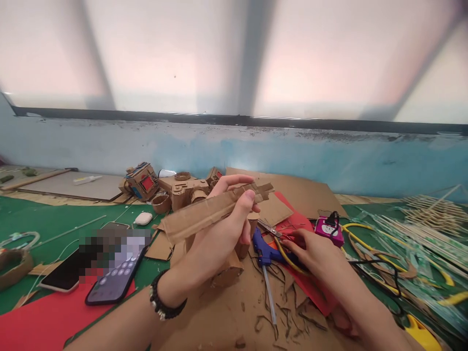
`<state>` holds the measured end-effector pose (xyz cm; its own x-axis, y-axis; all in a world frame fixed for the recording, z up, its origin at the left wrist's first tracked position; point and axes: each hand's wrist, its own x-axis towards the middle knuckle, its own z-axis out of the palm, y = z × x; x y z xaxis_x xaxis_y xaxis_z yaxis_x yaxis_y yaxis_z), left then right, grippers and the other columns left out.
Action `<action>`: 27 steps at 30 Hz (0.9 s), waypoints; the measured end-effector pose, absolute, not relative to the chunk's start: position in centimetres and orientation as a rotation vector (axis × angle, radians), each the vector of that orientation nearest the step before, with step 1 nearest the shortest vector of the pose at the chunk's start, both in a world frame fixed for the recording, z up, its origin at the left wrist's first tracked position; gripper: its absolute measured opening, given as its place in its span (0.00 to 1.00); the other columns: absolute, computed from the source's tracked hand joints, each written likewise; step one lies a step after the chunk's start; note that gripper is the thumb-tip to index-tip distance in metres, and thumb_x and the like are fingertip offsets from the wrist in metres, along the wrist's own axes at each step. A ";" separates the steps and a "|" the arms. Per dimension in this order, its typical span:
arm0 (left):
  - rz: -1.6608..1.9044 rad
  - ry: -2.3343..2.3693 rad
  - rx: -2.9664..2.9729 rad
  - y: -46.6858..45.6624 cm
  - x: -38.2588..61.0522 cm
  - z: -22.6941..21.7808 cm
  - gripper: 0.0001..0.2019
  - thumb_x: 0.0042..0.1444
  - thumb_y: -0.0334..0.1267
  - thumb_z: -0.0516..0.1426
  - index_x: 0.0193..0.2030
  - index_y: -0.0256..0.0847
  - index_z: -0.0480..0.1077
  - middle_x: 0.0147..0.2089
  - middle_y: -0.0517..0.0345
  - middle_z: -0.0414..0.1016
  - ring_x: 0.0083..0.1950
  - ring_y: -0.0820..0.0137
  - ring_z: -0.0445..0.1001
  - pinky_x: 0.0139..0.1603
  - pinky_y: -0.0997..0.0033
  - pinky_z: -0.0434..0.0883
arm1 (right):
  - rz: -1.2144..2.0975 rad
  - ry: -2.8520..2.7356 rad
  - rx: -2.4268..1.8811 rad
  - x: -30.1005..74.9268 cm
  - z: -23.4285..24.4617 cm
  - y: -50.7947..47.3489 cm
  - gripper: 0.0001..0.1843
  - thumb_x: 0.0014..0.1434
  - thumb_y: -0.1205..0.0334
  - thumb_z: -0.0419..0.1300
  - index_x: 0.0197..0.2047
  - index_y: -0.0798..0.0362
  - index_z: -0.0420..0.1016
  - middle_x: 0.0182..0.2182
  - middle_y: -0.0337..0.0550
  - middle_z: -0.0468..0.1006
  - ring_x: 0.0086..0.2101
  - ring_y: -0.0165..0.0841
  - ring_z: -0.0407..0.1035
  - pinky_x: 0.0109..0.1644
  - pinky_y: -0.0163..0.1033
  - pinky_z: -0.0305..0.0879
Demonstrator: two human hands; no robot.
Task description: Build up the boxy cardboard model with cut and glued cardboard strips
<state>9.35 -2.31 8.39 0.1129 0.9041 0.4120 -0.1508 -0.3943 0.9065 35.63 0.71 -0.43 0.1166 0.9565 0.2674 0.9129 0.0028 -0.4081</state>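
My left hand [219, 239] is closed round a long folded cardboard strip [204, 214], held up level over the work surface, thumb on top. A black bead bracelet sits on that wrist. My right hand [314, 253] reaches down to the blue glue gun [263, 248] lying on red paper, fingers curled at its handle and yellow cord; whether it grips the gun is not clear. Scissors [270, 228] lie just beyond the gun. A cardboard piece [228, 273] rests below my left hand.
Two phones [109, 280] lie at the left on green mat and red paper. Cardboard models [171, 187] stand by the blue wall. A pink device [329, 229], cables and bundled sticks [431, 214] crowd the right. Cardboard scraps litter the near surface.
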 end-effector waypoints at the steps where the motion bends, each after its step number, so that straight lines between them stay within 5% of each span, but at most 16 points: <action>1: 1.454 0.787 1.492 -2.5 9.4 8.3 0.15 0.76 0.52 0.60 0.61 0.49 0.70 0.26 0.68 0.76 0.21 0.76 0.70 0.27 0.76 0.70 | 0.084 -1.786 -1.896 35.3 0.0 0.4 0.15 0.65 0.48 0.62 0.36 0.49 0.83 0.35 0.54 0.88 0.37 0.53 0.84 0.39 0.48 0.71; 4: 1.401 0.796 1.571 -3.4 9.9 7.9 0.13 0.76 0.50 0.60 0.60 0.50 0.71 0.22 0.70 0.71 0.22 0.73 0.71 0.26 0.76 0.70 | 0.076 -1.728 -1.662 33.6 1.3 -1.2 0.25 0.73 0.39 0.54 0.53 0.46 0.83 0.54 0.52 0.88 0.52 0.49 0.83 0.54 0.48 0.77; 8: 1.361 0.784 1.645 -4.6 11.1 7.2 0.11 0.75 0.46 0.61 0.58 0.48 0.72 0.26 0.68 0.73 0.23 0.73 0.72 0.25 0.75 0.70 | 0.567 -1.513 -1.042 30.8 2.4 -3.6 0.26 0.70 0.32 0.64 0.49 0.47 0.84 0.40 0.46 0.88 0.39 0.42 0.84 0.46 0.43 0.82; 12: 1.454 0.736 1.808 -4.5 11.9 6.3 0.08 0.71 0.39 0.64 0.54 0.45 0.73 0.44 0.57 0.83 0.39 0.69 0.83 0.42 0.71 0.80 | 0.649 -1.323 -0.953 29.4 2.5 -4.4 0.22 0.64 0.35 0.73 0.42 0.46 0.85 0.35 0.42 0.85 0.33 0.36 0.80 0.38 0.38 0.80; 19: 0.955 0.520 2.210 -3.6 9.2 8.0 0.23 0.74 0.30 0.56 0.73 0.45 0.67 0.71 0.51 0.79 0.67 0.62 0.81 0.68 0.64 0.76 | 0.580 -1.212 -0.813 30.6 2.3 -3.5 0.13 0.65 0.44 0.75 0.37 0.43 0.85 0.28 0.34 0.81 0.26 0.31 0.74 0.29 0.32 0.76; 22: 0.935 0.616 2.155 -3.8 8.5 9.4 0.22 0.74 0.27 0.52 0.71 0.43 0.70 0.66 0.51 0.83 0.65 0.64 0.81 0.66 0.66 0.76 | 0.480 -1.335 -0.809 30.6 2.5 -3.9 0.10 0.69 0.49 0.73 0.38 0.43 0.85 0.30 0.34 0.81 0.28 0.30 0.75 0.32 0.30 0.77; 27: 0.906 0.782 2.009 -4.1 9.0 9.7 0.08 0.74 0.44 0.61 0.51 0.43 0.76 0.47 0.54 0.87 0.46 0.64 0.84 0.47 0.68 0.78 | 0.380 -1.662 -0.748 29.7 3.2 -4.7 0.08 0.73 0.54 0.69 0.40 0.43 0.85 0.32 0.35 0.82 0.32 0.28 0.78 0.36 0.26 0.78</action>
<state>8.95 -4.10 9.70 0.5562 0.7654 0.3236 0.2078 -0.5052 0.8376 29.69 -4.72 3.23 -0.0788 0.6571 0.7497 0.2663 0.7386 -0.6193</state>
